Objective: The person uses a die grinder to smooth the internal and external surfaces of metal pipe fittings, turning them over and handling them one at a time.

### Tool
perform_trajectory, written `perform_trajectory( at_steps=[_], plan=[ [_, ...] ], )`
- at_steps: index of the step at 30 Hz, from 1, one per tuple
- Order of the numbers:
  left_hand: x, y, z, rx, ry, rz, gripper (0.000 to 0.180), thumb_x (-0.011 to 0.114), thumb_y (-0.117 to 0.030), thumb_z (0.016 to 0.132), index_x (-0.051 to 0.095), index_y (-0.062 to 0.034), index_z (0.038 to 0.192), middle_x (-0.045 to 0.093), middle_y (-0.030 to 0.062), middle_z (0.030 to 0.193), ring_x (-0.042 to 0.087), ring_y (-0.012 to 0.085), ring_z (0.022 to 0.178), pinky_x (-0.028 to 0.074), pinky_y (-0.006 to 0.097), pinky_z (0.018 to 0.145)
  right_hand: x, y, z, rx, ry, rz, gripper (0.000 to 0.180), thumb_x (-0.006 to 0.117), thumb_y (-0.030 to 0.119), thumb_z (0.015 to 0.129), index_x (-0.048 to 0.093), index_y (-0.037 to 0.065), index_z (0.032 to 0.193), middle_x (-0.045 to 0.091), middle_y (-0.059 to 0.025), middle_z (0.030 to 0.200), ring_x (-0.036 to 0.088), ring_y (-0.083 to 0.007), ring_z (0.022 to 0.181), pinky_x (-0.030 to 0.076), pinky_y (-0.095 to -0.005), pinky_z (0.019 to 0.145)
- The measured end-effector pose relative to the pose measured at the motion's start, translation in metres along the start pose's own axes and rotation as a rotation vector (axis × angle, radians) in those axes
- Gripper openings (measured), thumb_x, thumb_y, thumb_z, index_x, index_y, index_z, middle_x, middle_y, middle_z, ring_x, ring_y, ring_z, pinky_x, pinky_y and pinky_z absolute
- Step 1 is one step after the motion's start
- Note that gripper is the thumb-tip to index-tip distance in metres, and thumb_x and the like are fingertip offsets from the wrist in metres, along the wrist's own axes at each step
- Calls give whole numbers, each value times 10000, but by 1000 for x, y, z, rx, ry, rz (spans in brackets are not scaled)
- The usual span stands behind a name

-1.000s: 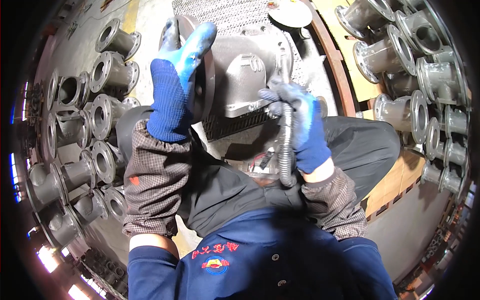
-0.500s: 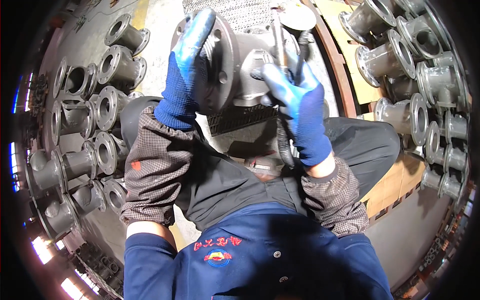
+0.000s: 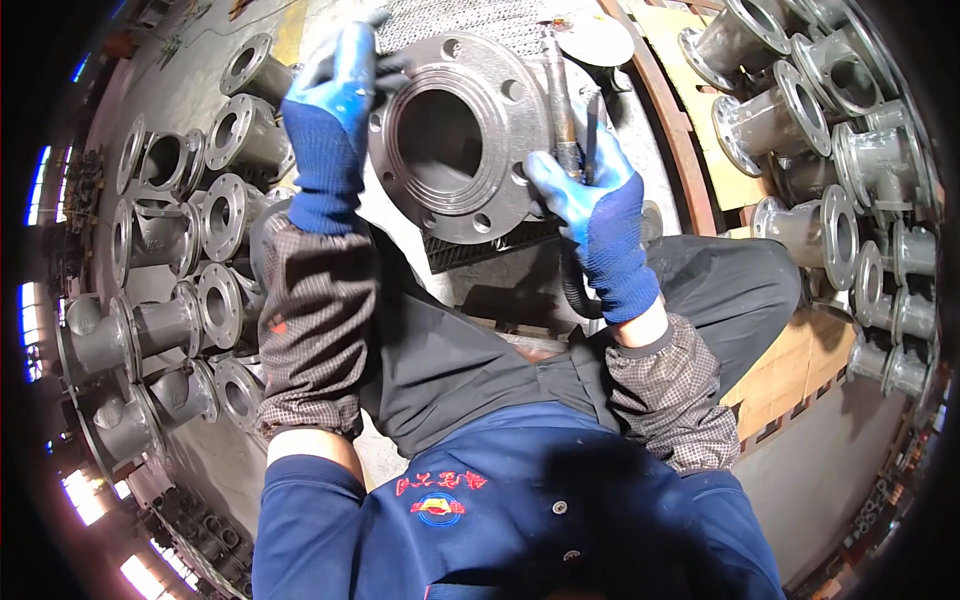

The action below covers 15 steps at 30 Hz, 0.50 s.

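A grey metal flanged pipe fitting [image 3: 522, 130] stands in front of me, its round bore and ring of bolt holes turned toward me. Beside its left rim is my left hand [image 3: 335, 95] in a blue coated glove, fingers stretched and apart; whether a fingertip touches the flange I cannot tell. In my right hand [image 3: 600, 195], also gloved, is a slim rod-shaped tool [image 3: 558, 95] held upright, with a black hose running down below the wrist. My right fingers are against the flange's right edge.
Several similar flanged fittings [image 3: 240, 135] stand on the floor at the left, and more [image 3: 775, 115] are grouped at the right. A rusty metal bar [image 3: 668, 120] runs beside a wooden board [image 3: 690, 60]. A pale round disc [image 3: 597, 40] lies beyond the tool.
The fitting has turned so its flange face and bore now point toward me. My left hand has moved left, off the flange. The right hand keeps the tool.
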<state>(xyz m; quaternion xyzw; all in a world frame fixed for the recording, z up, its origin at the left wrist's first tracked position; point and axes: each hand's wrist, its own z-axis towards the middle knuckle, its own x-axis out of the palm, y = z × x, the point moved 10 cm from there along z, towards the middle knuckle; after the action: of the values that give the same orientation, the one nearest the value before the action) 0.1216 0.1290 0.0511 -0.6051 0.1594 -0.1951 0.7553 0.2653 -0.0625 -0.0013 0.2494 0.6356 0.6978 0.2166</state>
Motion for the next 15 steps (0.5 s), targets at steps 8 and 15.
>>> perform_trajectory(
  at_steps=[8, 15],
  plan=[
    [41, 43, 24, -45, 71, 494, 516, 629, -505, 842, 662, -21, 1021, 642, 50, 788, 584, 117, 729, 468, 244, 658, -44, -6, -15, 21, -160, 12, 446, 643, 73, 860, 494, -24, 1269, 613, -13, 890, 545, -53, 715, 467, -206, 639],
    [62, 39, 6, -65, 17, 343, 464, 693, -476, 806, 669, -15, 850, 600, 1, 693, 506, 75, 657, 423, 237, 616, -78, -27, -42, 132, -337, 4, 325, 652, 110, 876, 578, 26, 1181, 604, 26, 807, 523, -33, 579, 352, -161, 461]
  ],
)
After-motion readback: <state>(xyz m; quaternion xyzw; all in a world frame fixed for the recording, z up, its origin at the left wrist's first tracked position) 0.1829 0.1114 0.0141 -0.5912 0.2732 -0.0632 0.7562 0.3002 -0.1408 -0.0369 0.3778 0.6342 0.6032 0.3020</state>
